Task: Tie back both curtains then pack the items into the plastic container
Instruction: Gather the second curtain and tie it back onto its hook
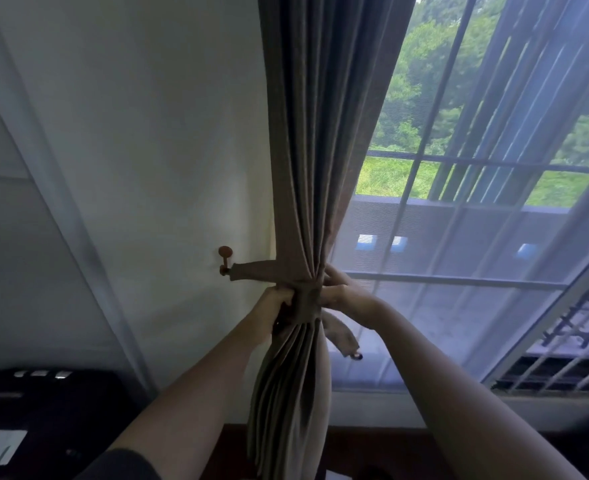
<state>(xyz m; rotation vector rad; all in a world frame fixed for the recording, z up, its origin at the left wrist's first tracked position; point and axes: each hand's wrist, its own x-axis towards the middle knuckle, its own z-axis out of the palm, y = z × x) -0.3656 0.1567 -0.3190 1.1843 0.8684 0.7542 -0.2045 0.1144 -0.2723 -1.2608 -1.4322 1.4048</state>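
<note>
A brown pleated curtain (303,168) hangs beside the window, gathered into a bundle at waist height. A matching fabric tieback (255,271) runs from a brown wall hook (225,259) and wraps round the bundle. My left hand (272,308) grips the gathered curtain just under the band, on its left side. On the right side my right hand (338,289) holds the tieback where it circles the fabric. The band's loose end (343,336) dangles below my right hand, with a small dark ring at its tip. No plastic container is in view.
A sheer white curtain (476,271) covers the window to the right, with bars and greenery behind it. A white wall (147,150) lies left of the curtain. A dark piece of furniture (43,410) stands at the lower left. A dark wooden surface (355,445) sits below the sill.
</note>
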